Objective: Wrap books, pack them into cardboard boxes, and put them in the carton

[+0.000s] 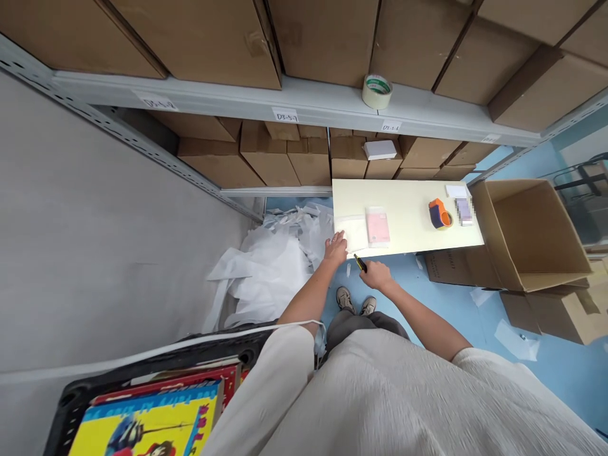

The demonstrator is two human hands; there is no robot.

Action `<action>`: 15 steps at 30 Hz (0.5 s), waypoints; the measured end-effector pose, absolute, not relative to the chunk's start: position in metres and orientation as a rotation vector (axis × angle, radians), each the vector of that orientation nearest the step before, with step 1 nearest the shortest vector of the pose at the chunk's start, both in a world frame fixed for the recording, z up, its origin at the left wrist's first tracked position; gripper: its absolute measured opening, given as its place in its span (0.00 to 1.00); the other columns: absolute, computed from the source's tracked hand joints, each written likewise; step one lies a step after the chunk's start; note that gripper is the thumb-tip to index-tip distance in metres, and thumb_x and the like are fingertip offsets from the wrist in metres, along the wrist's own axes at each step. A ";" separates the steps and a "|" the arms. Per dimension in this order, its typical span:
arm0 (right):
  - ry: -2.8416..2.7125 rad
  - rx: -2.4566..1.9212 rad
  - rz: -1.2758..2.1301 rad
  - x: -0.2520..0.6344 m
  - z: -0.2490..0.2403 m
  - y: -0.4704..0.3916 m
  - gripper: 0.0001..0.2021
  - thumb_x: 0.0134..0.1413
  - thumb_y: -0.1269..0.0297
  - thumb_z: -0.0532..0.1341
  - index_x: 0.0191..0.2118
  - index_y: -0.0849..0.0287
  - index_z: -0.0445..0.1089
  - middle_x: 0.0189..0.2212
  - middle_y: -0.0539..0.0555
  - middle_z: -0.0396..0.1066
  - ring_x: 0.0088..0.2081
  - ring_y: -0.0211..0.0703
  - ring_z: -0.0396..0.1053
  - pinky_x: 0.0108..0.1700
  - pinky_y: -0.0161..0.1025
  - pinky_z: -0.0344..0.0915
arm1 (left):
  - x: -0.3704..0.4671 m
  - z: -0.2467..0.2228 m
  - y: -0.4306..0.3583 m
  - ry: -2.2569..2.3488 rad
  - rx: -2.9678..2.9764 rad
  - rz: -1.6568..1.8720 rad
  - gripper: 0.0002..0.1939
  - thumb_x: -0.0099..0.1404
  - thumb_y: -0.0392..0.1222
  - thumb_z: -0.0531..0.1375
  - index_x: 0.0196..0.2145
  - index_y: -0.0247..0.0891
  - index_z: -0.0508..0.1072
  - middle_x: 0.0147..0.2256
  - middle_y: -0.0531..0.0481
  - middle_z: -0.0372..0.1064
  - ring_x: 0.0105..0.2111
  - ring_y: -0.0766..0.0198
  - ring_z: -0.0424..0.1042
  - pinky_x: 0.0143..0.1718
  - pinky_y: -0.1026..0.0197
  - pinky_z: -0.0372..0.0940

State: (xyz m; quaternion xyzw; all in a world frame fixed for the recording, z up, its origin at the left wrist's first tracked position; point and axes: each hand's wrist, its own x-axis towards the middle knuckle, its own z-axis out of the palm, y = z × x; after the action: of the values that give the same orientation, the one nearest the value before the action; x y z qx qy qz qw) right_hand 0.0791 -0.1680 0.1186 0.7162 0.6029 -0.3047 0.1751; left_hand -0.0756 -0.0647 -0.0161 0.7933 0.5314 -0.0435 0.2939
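My left hand (336, 247) lies with its fingers spread on a white sheet or flat packet (354, 232) at the left end of the pale table (413, 238). Just off the table's front edge, my right hand (375, 275) is wrapped round a black and yellow cutter (360, 263), its tip pointing up and left toward the edge. Beside the white sheet lies a pink packet (378, 228). Farther right on the table sit an orange and blue tape dispenser (439, 215) and a small purplish item (464, 211).
Metal shelving (327, 111) with cardboard boxes (327, 38) and a tape roll (377, 92) rises beyond the table. White wrapping (268, 266) heaps at left. An open carton (536, 234) stands right. A black crate with books (152, 418) is at lower left.
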 end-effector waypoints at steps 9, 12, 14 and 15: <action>1.601 2.724 -1.488 0.155 0.133 -0.152 0.22 0.71 0.48 0.51 0.47 0.60 0.74 0.26 0.51 0.76 0.28 0.42 0.71 0.31 0.33 0.64 | -0.076 -0.004 -0.063 1.403 2.150 -0.226 0.13 0.71 0.34 0.61 0.52 0.41 0.76 0.80 0.40 0.42 0.79 0.49 0.44 0.74 0.35 0.51; 1.605 2.888 -1.617 0.179 0.134 -0.143 0.27 0.64 0.37 0.53 0.44 0.59 0.71 0.24 0.49 0.72 0.24 0.40 0.65 0.29 0.34 0.62 | -0.075 -0.002 -0.062 1.406 2.153 -0.241 0.15 0.70 0.34 0.61 0.53 0.40 0.76 0.80 0.38 0.43 0.79 0.47 0.46 0.74 0.35 0.51; 1.602 2.938 -1.715 0.193 0.135 -0.137 0.29 0.61 0.35 0.53 0.46 0.59 0.69 0.24 0.49 0.72 0.24 0.39 0.63 0.28 0.34 0.61 | -0.073 -0.001 -0.060 1.411 2.152 -0.270 0.16 0.68 0.34 0.61 0.52 0.39 0.77 0.80 0.37 0.43 0.79 0.46 0.46 0.74 0.35 0.51; 1.609 2.947 -1.757 0.200 0.136 -0.133 0.30 0.61 0.35 0.53 0.48 0.59 0.69 0.25 0.49 0.72 0.24 0.39 0.62 0.28 0.34 0.61 | -0.072 0.000 -0.060 1.419 2.156 -0.287 0.16 0.68 0.34 0.61 0.52 0.39 0.77 0.80 0.37 0.44 0.79 0.45 0.47 0.74 0.36 0.52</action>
State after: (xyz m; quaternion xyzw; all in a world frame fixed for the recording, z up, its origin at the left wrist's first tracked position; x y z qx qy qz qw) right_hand 0.1998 -0.1334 0.1362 0.7372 0.4024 -0.4396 -0.3183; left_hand -0.0722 -0.0596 0.0002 0.7997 0.5263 -0.1063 0.2688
